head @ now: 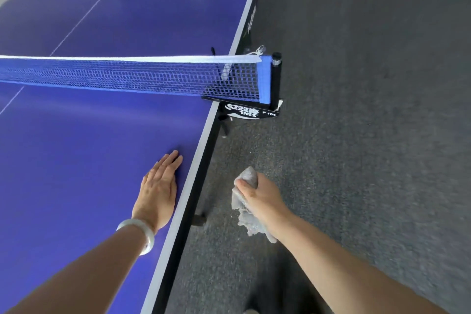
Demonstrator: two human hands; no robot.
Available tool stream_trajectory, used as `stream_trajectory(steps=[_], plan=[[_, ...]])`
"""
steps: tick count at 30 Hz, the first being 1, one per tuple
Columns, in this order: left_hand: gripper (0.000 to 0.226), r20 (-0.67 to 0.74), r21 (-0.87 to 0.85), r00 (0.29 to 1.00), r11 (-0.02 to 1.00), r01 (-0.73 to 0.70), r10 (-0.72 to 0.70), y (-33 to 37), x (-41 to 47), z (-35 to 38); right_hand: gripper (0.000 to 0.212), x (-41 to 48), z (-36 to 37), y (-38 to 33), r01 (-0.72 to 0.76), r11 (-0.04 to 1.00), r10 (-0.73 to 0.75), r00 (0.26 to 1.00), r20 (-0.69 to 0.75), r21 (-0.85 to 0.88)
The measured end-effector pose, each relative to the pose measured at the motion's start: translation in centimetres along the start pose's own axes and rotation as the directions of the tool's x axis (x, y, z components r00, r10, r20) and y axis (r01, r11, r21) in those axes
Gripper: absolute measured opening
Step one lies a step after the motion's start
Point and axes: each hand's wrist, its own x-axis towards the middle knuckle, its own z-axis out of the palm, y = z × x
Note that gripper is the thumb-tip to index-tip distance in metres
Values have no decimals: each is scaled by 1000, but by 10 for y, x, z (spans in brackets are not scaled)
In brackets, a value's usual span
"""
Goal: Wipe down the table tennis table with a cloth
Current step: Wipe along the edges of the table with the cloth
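The blue table tennis table fills the left of the view, its white-edged side running diagonally from bottom centre to top right. My left hand rests flat on the tabletop near that side edge, fingers straight, with a pale bangle on the wrist. My right hand is off the table, over the floor to the right of the edge. It grips a crumpled grey cloth, which bunches above the fist and hangs below it.
A blue net with a white top band spans the table ahead of my hands. Its black post and clamp stick out past the side edge. Dark grey carpet covers the floor on the right.
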Motion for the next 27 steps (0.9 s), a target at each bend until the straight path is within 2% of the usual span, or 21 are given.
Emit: stream_trajectory(steps=[4,8,12,14,17,22,24,27], plan=[[58,56,69,996,996,63,-67,6,1,-2,15,-18,-55,-2,12,997,-13,1000,-21,-72],[66,139,278,974,951,133,-177,25,7,-12,15,-27,-91,-17,49,983,-54,998,-28,-179],[56,119,301,931,906,298,-346,72,23,-18,17,-13,-121,-61,96,975,-103,994,-28,-202],[39,118,247,915,904,349,-385,93,44,-25,14,3,-135,-90,132,967,-139,990,-13,-220],[27,170,145,934,946,290,-313,120,74,-46,8,32,-154,-134,176,960,-173,984,33,-218],[24,228,66,957,983,171,-182,170,115,-101,16,74,-181,-198,242,880,-209,970,123,-409],[27,262,12,960,995,100,-99,189,134,-123,17,87,-193,-217,251,877,-209,967,144,-410],[31,204,-40,979,999,36,-27,216,166,-154,18,108,-208,-238,230,911,-187,970,156,-342]])
